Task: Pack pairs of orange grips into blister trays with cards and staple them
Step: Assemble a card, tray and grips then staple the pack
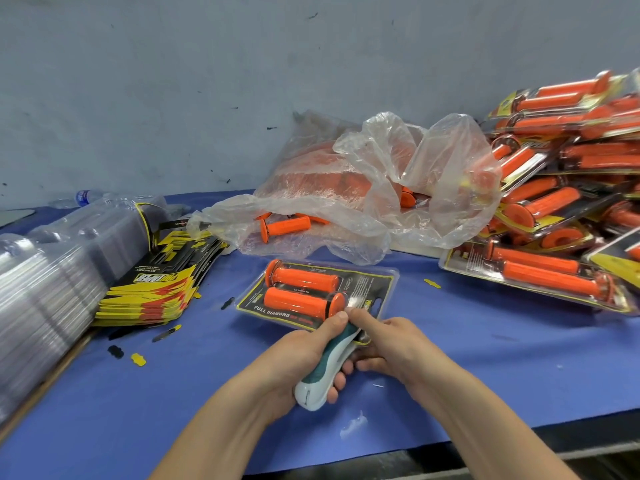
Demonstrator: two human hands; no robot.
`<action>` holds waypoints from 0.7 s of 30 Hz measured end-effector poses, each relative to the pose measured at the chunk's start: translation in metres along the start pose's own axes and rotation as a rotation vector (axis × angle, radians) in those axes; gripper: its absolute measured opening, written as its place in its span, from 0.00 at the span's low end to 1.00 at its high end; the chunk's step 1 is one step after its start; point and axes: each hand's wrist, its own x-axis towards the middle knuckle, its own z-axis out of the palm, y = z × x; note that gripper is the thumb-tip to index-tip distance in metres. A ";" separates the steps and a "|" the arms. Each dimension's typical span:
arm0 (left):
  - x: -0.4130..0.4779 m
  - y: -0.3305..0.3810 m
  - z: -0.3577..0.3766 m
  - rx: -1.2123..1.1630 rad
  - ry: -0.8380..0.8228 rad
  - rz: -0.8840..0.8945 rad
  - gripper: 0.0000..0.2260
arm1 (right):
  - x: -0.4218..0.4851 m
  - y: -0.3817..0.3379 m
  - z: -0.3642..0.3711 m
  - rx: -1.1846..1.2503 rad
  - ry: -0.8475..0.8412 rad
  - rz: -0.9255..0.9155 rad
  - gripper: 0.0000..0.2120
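You are closing your left hand (304, 355) in a full grip round the stapler (325, 372), while your right hand (391, 344) is pinching the near edge of the blister tray (384, 289), which is lying on the table (485, 368) with both orange grips (301, 277) inside. Your right fingertip is sitting just beside the stapler's nose, risking a pinch. The plastic bag (363, 188) and finished packs (561, 188) are crowding behind.
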 end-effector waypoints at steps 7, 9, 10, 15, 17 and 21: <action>0.000 0.002 -0.001 0.023 -0.035 0.016 0.27 | 0.002 0.001 -0.002 -0.008 -0.037 0.018 0.28; -0.006 0.005 -0.009 0.101 -0.064 -0.016 0.30 | 0.003 0.001 -0.004 0.002 -0.028 0.034 0.24; -0.013 0.007 -0.018 0.175 -0.076 -0.037 0.31 | 0.003 0.001 -0.004 0.015 -0.019 0.039 0.21; -0.050 0.013 -0.095 0.857 0.235 -0.124 0.36 | 0.003 0.003 -0.005 0.034 0.039 0.023 0.11; -0.049 0.007 -0.119 0.974 0.568 -0.089 0.32 | 0.000 0.002 -0.004 0.058 0.057 -0.003 0.07; -0.034 -0.005 -0.131 1.190 0.996 -0.079 0.26 | -0.004 0.000 -0.001 0.071 0.069 -0.042 0.07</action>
